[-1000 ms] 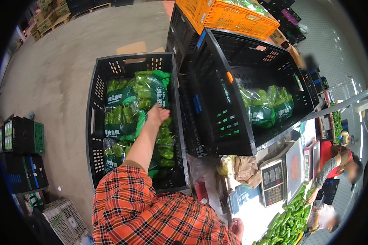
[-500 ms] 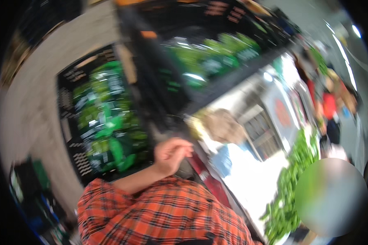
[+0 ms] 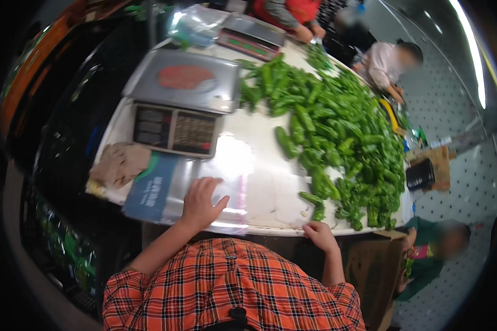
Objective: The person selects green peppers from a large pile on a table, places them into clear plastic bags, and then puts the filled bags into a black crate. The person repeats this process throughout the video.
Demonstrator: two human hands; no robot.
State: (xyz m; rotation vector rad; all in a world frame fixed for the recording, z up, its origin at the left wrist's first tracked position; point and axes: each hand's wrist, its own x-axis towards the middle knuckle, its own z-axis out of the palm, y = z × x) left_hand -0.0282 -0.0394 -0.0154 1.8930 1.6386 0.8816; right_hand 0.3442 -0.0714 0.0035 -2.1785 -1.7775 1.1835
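My left hand (image 3: pixel 201 205), fingers spread and holding nothing, is over a stack of clear plastic bags (image 3: pixel 232 207) with a pink seal strip. A blue printed panel (image 3: pixel 153 187) shows at the stack's left. My right hand (image 3: pixel 321 235) is closed at the table's near edge, its fingertips curled together; what they hold, if anything, is hidden. Just beyond it lies a large heap of green peppers (image 3: pixel 342 138), with a few loose ones nearest that hand. Left of the heap stands a weighing scale (image 3: pixel 188 83) with a metal pan and a keypad.
A crumpled brown cloth (image 3: pixel 120 164) lies at the white table's (image 3: pixel 262 138) left corner. Farther back stands a second scale (image 3: pixel 251 36) beside clear plastic bags (image 3: pixel 199 26). Black crates (image 3: pixel 72 127) are at left, a cardboard box (image 3: pixel 370 270) below right. Several people work around the table.
My view has swung from the crates of bagged green produce at left to the table. My left hand has moved over the plastic bags, and my right hand has come into view.
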